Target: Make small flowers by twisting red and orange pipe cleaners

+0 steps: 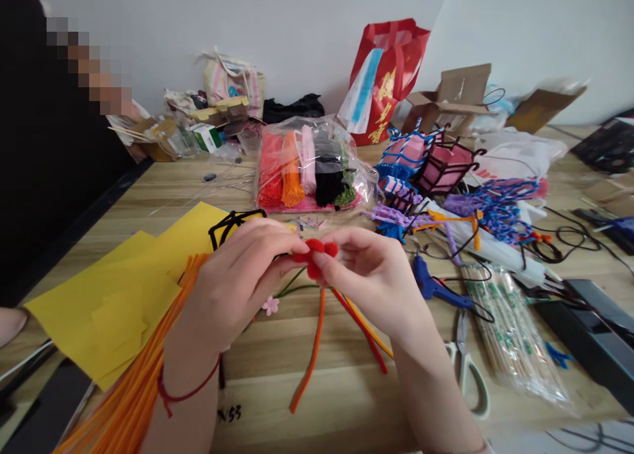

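A small red flower shape (pixel 316 269), bent from fuzzy pipe cleaner, is held up between both hands above the table. My left hand (pixel 238 262) pinches its left side with thumb and fingers. My right hand (pixel 374 269) grips it from the right, its thumb pressed on the front. Below the hands lie loose pipe cleaners: an orange one (pixel 317 355), a red one (pixel 364 335) and a yellow one beside it. A small pink flower (pixel 270 305) lies near green stems, just right of my left hand.
Orange pipe cleaners (pixel 143 368) and yellow sheets (pixel 163 256) lie at left. A bag of coloured pipe cleaners (pixel 307 166) is behind. At right are a blue glue gun (pixel 436 287), scissors (pixel 468 375), bagged sticks (pixel 510 328) and pink lanterns (pixel 446 162). Someone's arm shows far left.
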Demonstrator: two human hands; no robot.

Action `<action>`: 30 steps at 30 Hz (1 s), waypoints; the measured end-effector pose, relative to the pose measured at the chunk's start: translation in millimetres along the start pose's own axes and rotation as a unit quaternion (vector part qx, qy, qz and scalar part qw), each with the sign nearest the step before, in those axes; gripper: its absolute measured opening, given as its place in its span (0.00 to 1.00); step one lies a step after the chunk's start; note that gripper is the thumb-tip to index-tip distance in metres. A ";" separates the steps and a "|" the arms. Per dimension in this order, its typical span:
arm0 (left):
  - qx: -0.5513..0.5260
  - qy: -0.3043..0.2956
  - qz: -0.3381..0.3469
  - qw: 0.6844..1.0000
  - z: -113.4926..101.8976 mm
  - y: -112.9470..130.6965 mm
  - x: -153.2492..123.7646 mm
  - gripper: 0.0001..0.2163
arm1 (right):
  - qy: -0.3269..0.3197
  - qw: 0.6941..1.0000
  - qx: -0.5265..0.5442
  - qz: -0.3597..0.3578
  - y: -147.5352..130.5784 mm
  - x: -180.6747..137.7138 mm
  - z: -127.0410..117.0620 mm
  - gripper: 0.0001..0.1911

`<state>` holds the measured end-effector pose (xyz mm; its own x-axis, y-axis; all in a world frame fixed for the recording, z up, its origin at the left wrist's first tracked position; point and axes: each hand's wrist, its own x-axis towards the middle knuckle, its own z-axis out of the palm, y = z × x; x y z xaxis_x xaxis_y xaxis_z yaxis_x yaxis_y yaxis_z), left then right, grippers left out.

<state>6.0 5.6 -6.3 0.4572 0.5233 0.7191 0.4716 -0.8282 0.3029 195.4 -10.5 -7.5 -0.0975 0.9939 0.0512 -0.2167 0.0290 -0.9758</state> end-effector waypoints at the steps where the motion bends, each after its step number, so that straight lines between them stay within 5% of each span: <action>1: -0.001 0.003 -0.001 1.000 0.6 0.0 0.0 0.07 | 0.001 1.000 0.001 0.000 0.4 0.0 0.1 0.07; 20: 0.036 0.094 -0.012 0.995 4.2 7.6 2.0 0.11 | 0.009 0.998 0.055 0.002 -1.5 1.9 2.3 0.12; 25: 0.012 0.047 0.009 0.999 -3.7 6.2 1.4 0.06 | -0.003 1.000 0.029 0.009 -1.6 6.3 -1.2 0.11; 30: 0.004 0.016 0.027 0.999 -12.5 1.4 -0.3 0.10 | -0.085 0.993 0.010 0.077 -5.4 8.1 -9.4 0.14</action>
<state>-2.9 1.8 1.8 0.4577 0.4709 0.7541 0.4525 -0.8535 0.2584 204.9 -1.7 -3.8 -0.2938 0.9539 -0.0610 -0.2061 -0.1256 -0.9704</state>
